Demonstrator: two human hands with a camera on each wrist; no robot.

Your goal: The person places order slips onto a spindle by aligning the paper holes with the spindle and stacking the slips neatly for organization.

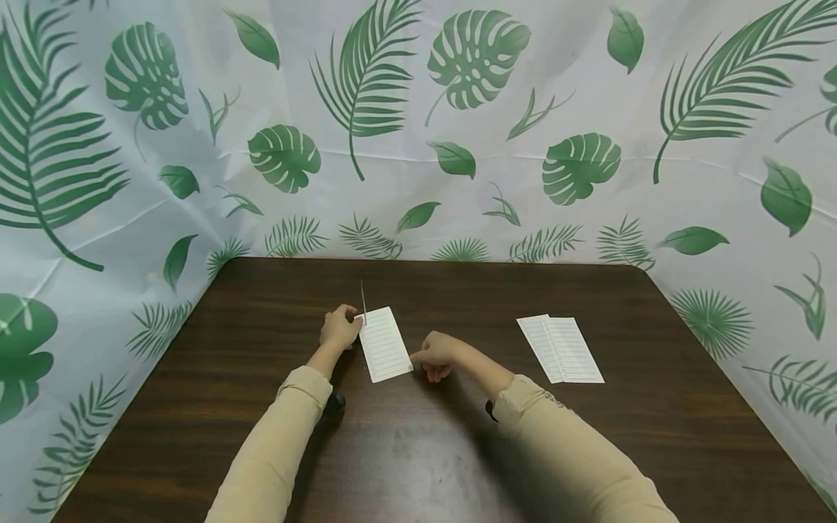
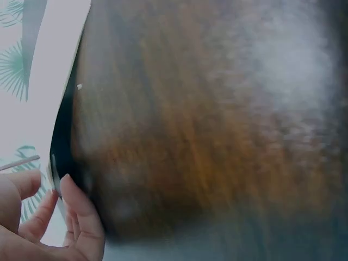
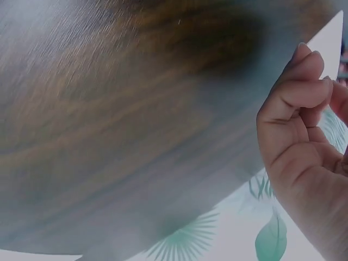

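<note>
A white card printed with lines is held between my two hands over the middle of the table. My left hand pinches its upper left corner; the left wrist view shows the card's edge running up from the fingers. A thin pale stick juts up from that corner; the left wrist view shows one end beside the thumb. What joins it to the card is unclear. With thumb and finger, my right hand pinches the lower right corner; its other fingers are curled.
Two overlapping white lined cards lie on the right side of the dark wooden table. Behind and beside the table hangs a white curtain with green leaf prints.
</note>
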